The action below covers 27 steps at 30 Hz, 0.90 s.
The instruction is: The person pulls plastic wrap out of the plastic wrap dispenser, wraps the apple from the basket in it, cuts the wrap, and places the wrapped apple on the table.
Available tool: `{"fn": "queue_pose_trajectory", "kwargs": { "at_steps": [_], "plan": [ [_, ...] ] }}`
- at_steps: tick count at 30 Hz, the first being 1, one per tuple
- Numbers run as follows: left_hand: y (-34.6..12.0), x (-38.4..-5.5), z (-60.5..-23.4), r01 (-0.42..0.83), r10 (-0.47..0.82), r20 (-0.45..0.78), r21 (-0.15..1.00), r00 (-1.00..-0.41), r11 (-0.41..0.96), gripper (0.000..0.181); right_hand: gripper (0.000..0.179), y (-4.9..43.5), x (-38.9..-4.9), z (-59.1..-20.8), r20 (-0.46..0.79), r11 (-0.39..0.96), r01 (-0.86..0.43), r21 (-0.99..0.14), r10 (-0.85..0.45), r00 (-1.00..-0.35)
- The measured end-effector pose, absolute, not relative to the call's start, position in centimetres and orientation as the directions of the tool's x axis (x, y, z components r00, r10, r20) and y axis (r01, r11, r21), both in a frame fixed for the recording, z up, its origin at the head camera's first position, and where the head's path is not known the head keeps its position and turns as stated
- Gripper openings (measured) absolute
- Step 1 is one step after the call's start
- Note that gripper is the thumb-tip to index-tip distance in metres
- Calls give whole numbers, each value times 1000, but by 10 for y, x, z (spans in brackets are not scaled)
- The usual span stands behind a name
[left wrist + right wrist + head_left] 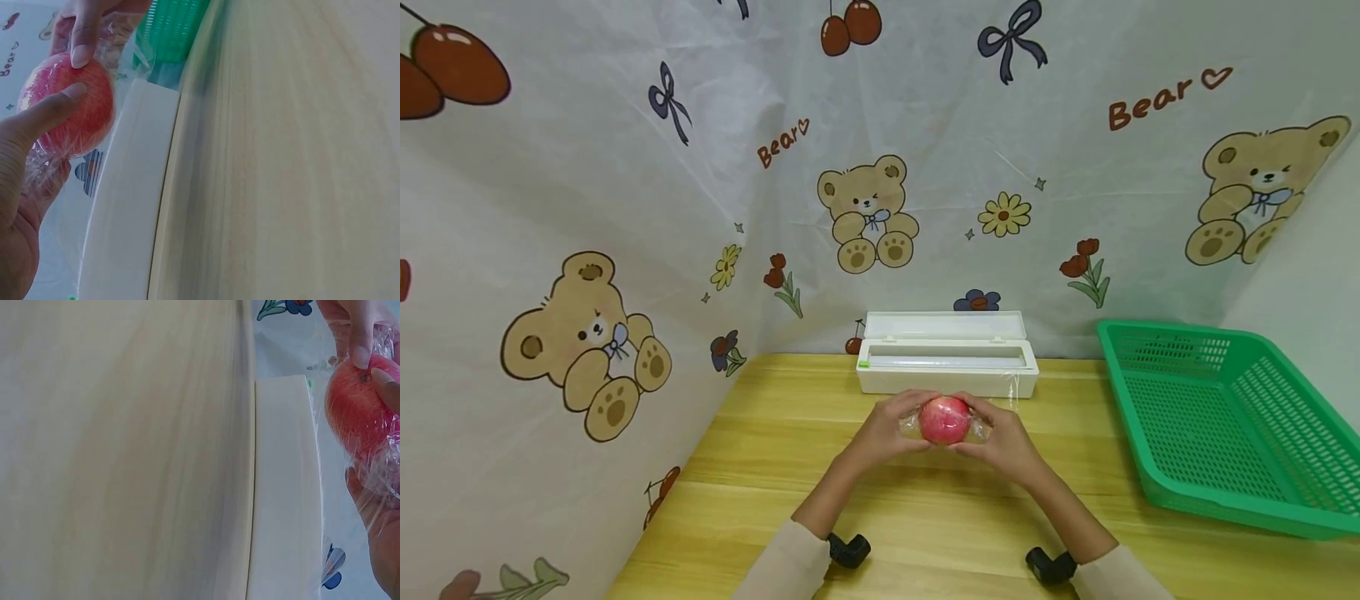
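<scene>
A red apple (945,420) wrapped in clear plastic film is held up between both hands, in front of the white box. My left hand (883,432) grips it from the left, thumb on the near side and fingers behind. From the right, my right hand (1006,439) holds it the same way. Loose, crumpled film (47,165) sticks out at the apple's sides, as the left wrist view shows. In the right wrist view both thumbs press on the apple (359,409), and film bunches near the right palm.
A white cling-film box (947,382) with its lid raised stands at the table's back edge, a strip of film hanging over its front. To the right sits a green plastic basket (1138,417). Bear-patterned cloth (925,108) covers the walls around the wooden table (760,450).
</scene>
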<state>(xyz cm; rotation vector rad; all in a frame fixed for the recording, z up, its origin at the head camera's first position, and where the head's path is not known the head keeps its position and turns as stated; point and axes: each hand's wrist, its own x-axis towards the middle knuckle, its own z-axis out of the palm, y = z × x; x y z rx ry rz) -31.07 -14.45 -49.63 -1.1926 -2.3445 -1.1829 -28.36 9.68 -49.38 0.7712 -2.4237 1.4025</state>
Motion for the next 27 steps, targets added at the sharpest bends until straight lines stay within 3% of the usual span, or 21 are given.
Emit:
{"fn": "queue_pose_trajectory", "kwargs": {
  "at_steps": [15, 27],
  "plan": [
    [-143, -311, -493, 770, 545, 566, 574, -618, 278, 74, 87, 95, -284, -494, 479, 339, -592, -731, -362, -799],
    [-145, -310, -492, 763, 539, 560, 577, -629, 291, 72, 83, 94, -281, -493, 499, 311, -599, -738, -347, -794]
  ]
}}
